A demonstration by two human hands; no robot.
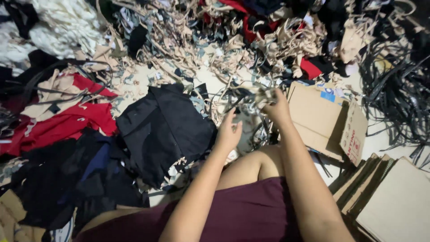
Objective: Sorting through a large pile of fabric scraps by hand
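Note:
My right hand (pixel 277 109) is closed on a tangled bunch of grey and beige fabric scraps (pixel 255 99), lifted a little above the floor. Just below and to the left of that bunch, my left hand (pixel 229 132) has its fingers apart, the fingertips touching or very near the hanging strips. A flat black cloth piece (pixel 165 127) lies left of my left hand. My knee and a maroon garment (pixel 251 210) fill the bottom middle.
A folded cardboard box (pixel 320 118) lies right of my hands, with stacked cardboard sheets (pixel 394 201) at bottom right. Red cloth (pixel 67 121) and dark clothes sit on the left. Beige and black strips cover the floor ahead; black straps (pixel 394 85) pile at right.

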